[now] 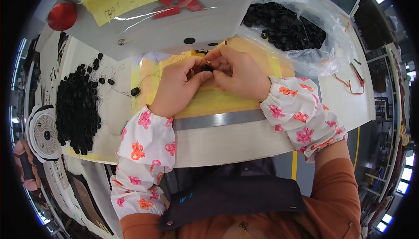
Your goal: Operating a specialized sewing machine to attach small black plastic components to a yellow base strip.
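Under the front of a light grey machine (144, 25), my two hands meet over a yellow-covered work plate. Between the fingertips sits a small black ring-like piece (207, 68). My left hand (175, 82) pinches it from the left, thumb and fingers closed. From the other side my right hand (243, 71) closes its thumb and fingertips on it; the curled fingers partly hide it. A thin dark thread runs left from the hands to another black piece (135, 91) lying on the table.
A heap of threaded black pieces (78, 108) covers the left of the table. Loose black rings (286, 27) fill a clear plastic bag (338, 49) at the back right. The machine carries a red knob (62, 16). A white fan (45, 133) stands at far left.
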`<state>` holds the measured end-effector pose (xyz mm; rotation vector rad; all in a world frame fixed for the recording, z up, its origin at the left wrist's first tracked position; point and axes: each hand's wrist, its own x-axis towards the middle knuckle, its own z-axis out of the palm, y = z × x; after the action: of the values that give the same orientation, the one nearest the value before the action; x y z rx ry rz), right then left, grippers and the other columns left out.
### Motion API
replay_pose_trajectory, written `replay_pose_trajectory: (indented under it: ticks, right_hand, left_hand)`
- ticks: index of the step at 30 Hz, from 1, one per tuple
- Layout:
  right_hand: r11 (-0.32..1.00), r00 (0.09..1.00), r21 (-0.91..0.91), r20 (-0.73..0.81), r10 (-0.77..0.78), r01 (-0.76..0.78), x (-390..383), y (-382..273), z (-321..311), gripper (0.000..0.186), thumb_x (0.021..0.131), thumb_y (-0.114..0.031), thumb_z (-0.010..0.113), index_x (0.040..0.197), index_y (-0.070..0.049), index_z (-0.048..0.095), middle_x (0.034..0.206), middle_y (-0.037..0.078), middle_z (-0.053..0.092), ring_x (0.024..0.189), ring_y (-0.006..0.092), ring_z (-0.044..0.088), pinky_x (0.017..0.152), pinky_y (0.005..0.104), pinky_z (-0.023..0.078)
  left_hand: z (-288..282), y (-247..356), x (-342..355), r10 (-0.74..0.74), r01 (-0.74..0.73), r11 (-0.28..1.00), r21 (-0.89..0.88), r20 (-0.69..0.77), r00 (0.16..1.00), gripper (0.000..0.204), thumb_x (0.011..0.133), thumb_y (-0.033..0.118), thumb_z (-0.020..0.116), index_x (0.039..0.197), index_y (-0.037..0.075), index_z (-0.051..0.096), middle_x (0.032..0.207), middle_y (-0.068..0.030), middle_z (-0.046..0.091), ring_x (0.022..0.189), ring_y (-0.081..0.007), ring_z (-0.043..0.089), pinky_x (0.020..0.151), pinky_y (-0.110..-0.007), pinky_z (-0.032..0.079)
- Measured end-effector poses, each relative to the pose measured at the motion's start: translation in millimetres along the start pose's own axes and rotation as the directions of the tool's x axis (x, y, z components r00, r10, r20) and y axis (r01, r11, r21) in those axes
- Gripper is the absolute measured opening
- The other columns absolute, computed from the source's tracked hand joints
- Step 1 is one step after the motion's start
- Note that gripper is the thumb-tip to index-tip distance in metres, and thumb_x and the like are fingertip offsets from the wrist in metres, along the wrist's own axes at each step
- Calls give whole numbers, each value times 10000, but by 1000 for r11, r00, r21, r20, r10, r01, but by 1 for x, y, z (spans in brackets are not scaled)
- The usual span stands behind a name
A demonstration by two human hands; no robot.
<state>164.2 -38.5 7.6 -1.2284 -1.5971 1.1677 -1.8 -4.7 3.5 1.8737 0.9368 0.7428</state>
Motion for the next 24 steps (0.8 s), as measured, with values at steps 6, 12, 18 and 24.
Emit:
replay_pose_trajectory:
  ticks: [6, 12, 18, 24]
  right_hand:
    - [779, 861, -456, -51, -505, 430, -2, 4, 7, 178, 685, 49, 560, 844, -3, 498, 796, 81, 549, 648, 177, 583, 568, 235, 475]
    - [843, 879, -377, -129, -459, 384, 1, 8, 2, 180, 675, 16, 593, 833, -1, 508, 774, 97, 550, 645, 206, 578, 564, 280, 474]
    - [947, 958, -257, -161, -237, 192, 5, 11, -2, 161, 692, 4, 602, 841, 21, 543, 743, 70, 577, 644, 110, 569, 581, 232, 471]
    - [919, 927, -338, -237, -292, 204, 8, 15, -2, 110, 660, 6, 611, 741, 27, 540, 712, 134, 574, 586, 232, 568, 533, 299, 456]
  left_hand:
    - [-7, 0, 3, -111, 110, 979, -170, 5, 994, 153, 764, 114, 611, 855, -6, 585, 700, 3, 575, 607, -53, 479, 549, -200, 383]
    - [-3, 1, 4, -146, 142, 970, -196, -5, 989, 157, 762, 100, 602, 881, -2, 592, 672, 24, 557, 598, -39, 458, 540, -190, 372]
    - [0, -1, 3, -25, 34, 994, 104, -89, 996, 186, 730, 122, 629, 889, 30, 602, 645, -39, 570, 561, -98, 503, 525, -226, 397]
    - [7, -11, 13, 104, -46, 954, 297, -182, 978, 205, 718, 185, 627, 862, 40, 614, 648, -75, 605, 562, -184, 570, 529, -286, 436]
